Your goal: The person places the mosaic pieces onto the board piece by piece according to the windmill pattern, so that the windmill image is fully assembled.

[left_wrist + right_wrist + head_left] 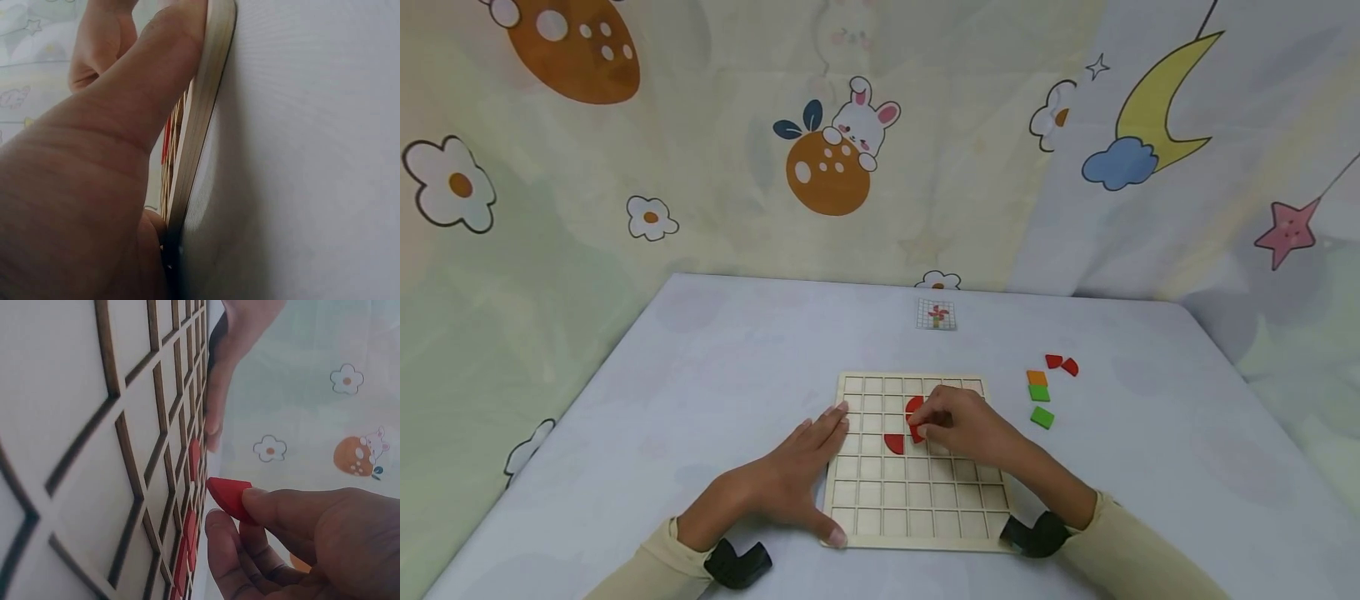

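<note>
A wooden grid board [917, 496] lies flat on the table with red quarter-circle pieces in its upper middle cells, among them one red piece [894, 443] left of the right hand. My right hand [966, 425] pinches a red rounded piece [231, 497] between thumb and fingers; the right wrist view shows it tilted and raised off the grid. My left hand [790, 475] rests along the board's left edge. Its fingers are extended near the upper part, and its thumb [169, 44] touches the lower left corner. The right fingers partly cover the pieces beneath.
Right of the board lie two red pieces [1062, 364], an orange square [1037, 378] and two green squares [1040, 392]. A small card [936, 314] with a pinwheel pattern on a grid lies behind the board. A printed cloth [962, 167] hangs behind the table.
</note>
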{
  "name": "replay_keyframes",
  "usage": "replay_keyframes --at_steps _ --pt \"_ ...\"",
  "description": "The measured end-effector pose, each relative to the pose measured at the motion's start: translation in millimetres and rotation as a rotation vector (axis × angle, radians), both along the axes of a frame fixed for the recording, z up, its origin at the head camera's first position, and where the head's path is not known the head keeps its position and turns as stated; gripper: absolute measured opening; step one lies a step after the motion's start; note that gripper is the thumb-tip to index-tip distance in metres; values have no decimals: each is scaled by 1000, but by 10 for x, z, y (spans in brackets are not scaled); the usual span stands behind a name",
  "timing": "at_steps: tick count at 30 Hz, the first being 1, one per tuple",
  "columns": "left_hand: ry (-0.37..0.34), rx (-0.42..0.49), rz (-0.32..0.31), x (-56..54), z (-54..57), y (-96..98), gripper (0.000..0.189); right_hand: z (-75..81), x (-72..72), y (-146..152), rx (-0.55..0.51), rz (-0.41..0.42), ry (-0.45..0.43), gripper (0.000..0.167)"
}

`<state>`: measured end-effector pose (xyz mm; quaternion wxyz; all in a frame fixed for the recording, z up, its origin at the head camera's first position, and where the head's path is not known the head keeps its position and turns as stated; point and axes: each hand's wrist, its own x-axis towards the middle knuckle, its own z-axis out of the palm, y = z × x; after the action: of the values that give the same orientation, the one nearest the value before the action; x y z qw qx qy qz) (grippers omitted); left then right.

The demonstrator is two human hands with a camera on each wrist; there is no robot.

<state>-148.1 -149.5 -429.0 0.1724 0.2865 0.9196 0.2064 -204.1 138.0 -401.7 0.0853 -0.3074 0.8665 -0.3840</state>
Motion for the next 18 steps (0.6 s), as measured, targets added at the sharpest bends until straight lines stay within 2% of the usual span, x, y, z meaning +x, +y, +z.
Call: replay_keyframes --at_steps 8,18 --pt "4 -25 5 -3 -8 10 138 -48 24 -48 30 46 -13 20" --pt "7 -10 0 -2 -7 6 138 -46 81 -82 130 -46 15 12"
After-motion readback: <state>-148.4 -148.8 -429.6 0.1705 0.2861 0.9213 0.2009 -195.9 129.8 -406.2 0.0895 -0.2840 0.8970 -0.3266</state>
